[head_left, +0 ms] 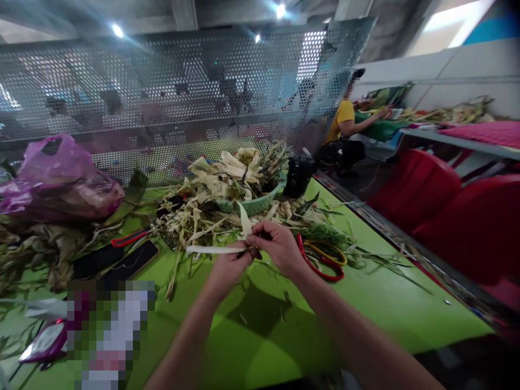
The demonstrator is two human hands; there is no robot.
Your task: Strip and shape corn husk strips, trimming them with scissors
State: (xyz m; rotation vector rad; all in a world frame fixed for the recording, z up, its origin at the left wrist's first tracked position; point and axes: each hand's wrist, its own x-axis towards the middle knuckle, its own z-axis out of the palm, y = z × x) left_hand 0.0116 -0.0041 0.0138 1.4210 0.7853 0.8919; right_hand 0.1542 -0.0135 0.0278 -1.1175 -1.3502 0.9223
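Observation:
My left hand (pixel 234 265) is closed in a pinch around a narrow, pale husk strip (pixel 209 249) that sticks out to the left. Touching it, my right hand (pixel 278 245) pinches a pointed pale husk piece (pixel 244 219) that stands up between the two hands. The fingertips meet, and the exact spot where the pieces join is hidden. Just right of my right hand lie scissors (pixel 325 261) with red and yellow handles. Behind the hands, a heap of dry husks (pixel 227 173) fills and surrounds a green basket (pixel 255 206).
On the green table (pixel 268 352) a red-handled cutter (pixel 130 237) and a dark phone (pixel 130 262) lie left. A purple plastic bag (pixel 60 181) stands behind them. A perforated metal screen (pixel 162 97) closes the back. Red chairs (pixel 467 216) and a person in yellow (pixel 345 116) are at right.

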